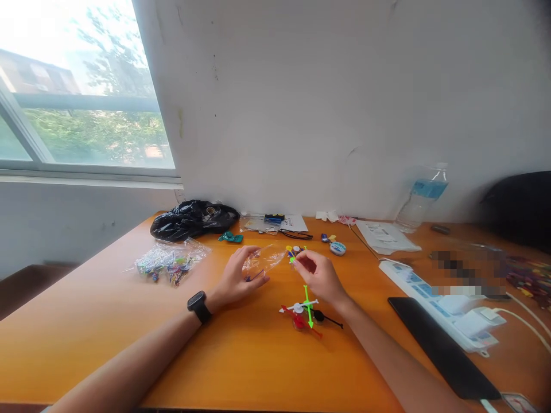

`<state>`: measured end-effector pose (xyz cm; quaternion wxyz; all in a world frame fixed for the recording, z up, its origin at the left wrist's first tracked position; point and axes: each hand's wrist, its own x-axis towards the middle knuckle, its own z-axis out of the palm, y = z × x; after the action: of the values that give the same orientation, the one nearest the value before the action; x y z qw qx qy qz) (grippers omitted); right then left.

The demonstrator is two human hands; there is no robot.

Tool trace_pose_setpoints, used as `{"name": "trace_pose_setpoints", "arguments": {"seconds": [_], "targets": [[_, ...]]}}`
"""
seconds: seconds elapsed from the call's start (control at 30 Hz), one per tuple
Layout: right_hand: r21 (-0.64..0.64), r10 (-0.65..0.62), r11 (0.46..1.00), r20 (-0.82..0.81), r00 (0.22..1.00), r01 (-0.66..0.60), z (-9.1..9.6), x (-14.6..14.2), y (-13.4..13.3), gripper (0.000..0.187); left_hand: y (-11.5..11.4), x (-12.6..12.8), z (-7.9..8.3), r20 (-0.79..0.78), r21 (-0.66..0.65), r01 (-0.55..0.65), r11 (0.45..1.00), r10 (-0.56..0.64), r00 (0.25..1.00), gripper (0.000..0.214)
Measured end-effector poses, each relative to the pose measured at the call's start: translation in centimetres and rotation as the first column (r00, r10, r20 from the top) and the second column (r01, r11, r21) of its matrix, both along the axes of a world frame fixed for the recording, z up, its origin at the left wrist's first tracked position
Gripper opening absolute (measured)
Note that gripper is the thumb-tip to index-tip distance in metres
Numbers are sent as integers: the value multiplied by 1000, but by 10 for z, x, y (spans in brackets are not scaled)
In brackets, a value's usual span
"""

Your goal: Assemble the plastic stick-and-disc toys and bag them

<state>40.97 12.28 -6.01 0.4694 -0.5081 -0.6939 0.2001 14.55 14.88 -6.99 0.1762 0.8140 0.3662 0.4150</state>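
Observation:
My left hand [239, 276], a black watch on its wrist, has thumb and fingers spread at the near side of a clear plastic bag [269, 258]. It touches the bag without visibly gripping it. The thumb and fingertips of my right hand [322, 276] pinch a small green plastic piece [293, 260], partly covered by the fingers. Just behind it lie small yellow and dark pieces [296, 250]. Nearer to me, below the right hand, is a cluster of arrow-shaped plastic spinners: a white one [298, 308], a green one [307, 307], a red one [298, 322] and a black one [319, 316].
Further left lies a clear bag of colourful small parts [166, 265], with a black plastic bag [193, 221] behind. A round tin [338, 248] sits beyond the right hand. A power strip [424, 292], black phone-like slab [439, 344] and water bottle [424, 198] stand right.

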Motion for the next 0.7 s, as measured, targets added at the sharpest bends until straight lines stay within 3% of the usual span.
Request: {"name": "trace_pose_setpoints", "arguments": {"seconds": [0.17,0.33,0.47,0.7], "targets": [[38,-25,999,-285,958,37,4,3,3,27,2,0,-2,3,-36,-6,999,6,1000,53],[55,18,998,-521,854,12,8,3,3,33,1,1,0,-64,-13,-35,999,34,997,50],[62,18,998,-575,818,21,13,2,0,42,0,2,0,-106,9,-31,999,31,994,49],[79,14,996,-591,807,40,14,-2,-1,38,2,3,-2,-163,31,-8,999,13,986,51]]}}
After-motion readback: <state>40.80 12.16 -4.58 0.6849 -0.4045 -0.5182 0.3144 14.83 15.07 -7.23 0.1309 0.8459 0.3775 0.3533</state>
